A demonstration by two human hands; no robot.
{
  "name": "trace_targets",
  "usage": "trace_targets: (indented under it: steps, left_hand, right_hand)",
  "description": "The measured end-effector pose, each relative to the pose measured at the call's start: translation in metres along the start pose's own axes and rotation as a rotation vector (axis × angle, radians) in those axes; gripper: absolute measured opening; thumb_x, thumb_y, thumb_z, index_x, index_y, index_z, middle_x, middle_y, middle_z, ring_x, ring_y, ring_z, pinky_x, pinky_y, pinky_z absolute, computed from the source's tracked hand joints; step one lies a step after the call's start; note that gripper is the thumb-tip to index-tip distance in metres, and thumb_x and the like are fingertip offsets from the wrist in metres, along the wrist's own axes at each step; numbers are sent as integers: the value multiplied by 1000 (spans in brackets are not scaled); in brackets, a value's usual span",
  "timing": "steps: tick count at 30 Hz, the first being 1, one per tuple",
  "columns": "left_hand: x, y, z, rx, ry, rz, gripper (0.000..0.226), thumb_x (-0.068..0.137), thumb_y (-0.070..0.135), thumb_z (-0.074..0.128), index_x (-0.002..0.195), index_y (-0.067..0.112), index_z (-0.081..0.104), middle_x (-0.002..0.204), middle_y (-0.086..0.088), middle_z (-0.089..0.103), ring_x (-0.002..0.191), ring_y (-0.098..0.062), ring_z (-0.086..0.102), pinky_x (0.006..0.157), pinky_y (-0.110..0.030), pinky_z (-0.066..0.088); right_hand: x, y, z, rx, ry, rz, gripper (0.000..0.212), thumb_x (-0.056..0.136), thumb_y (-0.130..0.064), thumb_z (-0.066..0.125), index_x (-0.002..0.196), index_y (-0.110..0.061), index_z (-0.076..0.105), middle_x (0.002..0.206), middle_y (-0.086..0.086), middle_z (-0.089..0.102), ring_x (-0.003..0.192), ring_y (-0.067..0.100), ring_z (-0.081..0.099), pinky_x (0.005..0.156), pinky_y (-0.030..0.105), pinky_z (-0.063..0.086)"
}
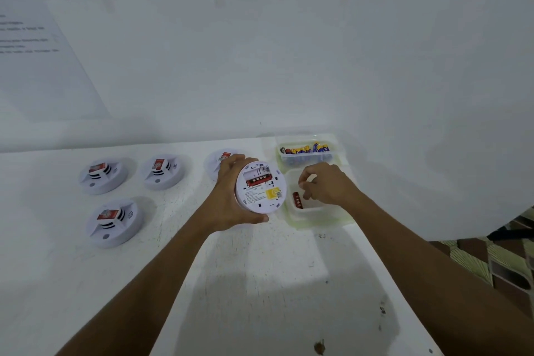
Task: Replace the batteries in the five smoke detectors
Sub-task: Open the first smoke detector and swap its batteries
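Held detector (261, 188) is lifted off the table (260, 269) near its right edge, back side facing up, with the left hand (228, 199) wrapped round its rim. One red cell (259, 181) sits in its open bay. Right hand (326, 185) is over the near tub (318, 215), fingers curled, thumb to forefinger; can't tell if it pinches anything. A loose red battery (297, 200) lies in that tub. Far tub (309, 158) at the far right corner holds mixed batteries (303, 149). Other detectors: three toward the left (102, 175) (163, 170) (114, 221), a fourth (215, 160) half hidden behind the left hand
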State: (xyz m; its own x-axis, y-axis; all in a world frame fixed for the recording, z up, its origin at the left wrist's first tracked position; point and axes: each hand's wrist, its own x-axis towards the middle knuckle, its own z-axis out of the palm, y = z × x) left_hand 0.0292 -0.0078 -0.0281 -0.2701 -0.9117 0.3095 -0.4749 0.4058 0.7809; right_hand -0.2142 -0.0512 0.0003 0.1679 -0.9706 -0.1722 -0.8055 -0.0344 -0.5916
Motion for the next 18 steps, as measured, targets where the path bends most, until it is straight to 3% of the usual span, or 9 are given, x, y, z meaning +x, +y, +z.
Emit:
trace_targets:
  steps: [3,6,8,10,11,14,16,18]
  left_hand:
    - [0,0,-2,9,-5,-4,108,51,34,91,127,65,21,135,38,24,139,-17,26,119,-48,23]
    - [1,-2,1,-32,-33,7,110,54,9,92,130,56,28,129,49,29,130,7,32,118,-26,22]
    - [1,1,2,-31,-47,15,102,60,23,90,133,57,27,135,43,32,131,8,32,116,-16,20]
    - [3,10,3,-43,-8,20,91,59,59,82,131,64,26,141,20,38,136,-14,35,119,-32,22]
    - [5,10,3,-60,12,24,90,57,66,79,130,62,27,140,9,40,135,-24,36,118,-43,24]
    - [7,10,4,-60,48,27,94,55,66,80,134,48,32,137,-4,42,131,-30,39,113,-54,28]
    - [4,11,3,-62,30,7,97,55,70,79,134,36,35,140,-8,42,132,-32,39,114,-54,28]
    - [2,14,-1,-40,33,-34,97,53,64,84,132,38,35,144,-5,39,135,-27,37,114,-49,31]
  right_hand:
    - [-10,-9,-8,151,60,-64,17,94,-16,59,81,-26,64,75,-6,74,67,3,64,73,26,53]
    - [-28,-30,-10,366,189,-227,12,92,-12,63,86,-20,68,86,-10,71,71,-5,63,66,6,45]
    - [-35,-43,-3,387,222,-290,12,91,-10,65,86,-20,70,91,-16,70,78,-6,64,69,9,48]
    - [-38,-49,7,371,261,-322,11,89,-7,66,88,-16,73,94,-12,70,82,-2,67,74,22,54]
    - [-38,-51,12,366,295,-342,10,88,-7,67,88,-15,74,95,-9,70,83,2,68,77,25,56]
    - [-40,-55,20,397,383,-371,11,86,-8,69,88,-17,76,91,-9,71,85,6,68,81,25,56]
    - [-42,-59,24,422,423,-362,12,86,-8,69,88,-17,76,87,-14,69,86,3,66,79,19,54]
    - [-46,-65,27,447,440,-322,11,86,-8,69,87,-17,76,86,-19,67,87,1,65,77,12,50]
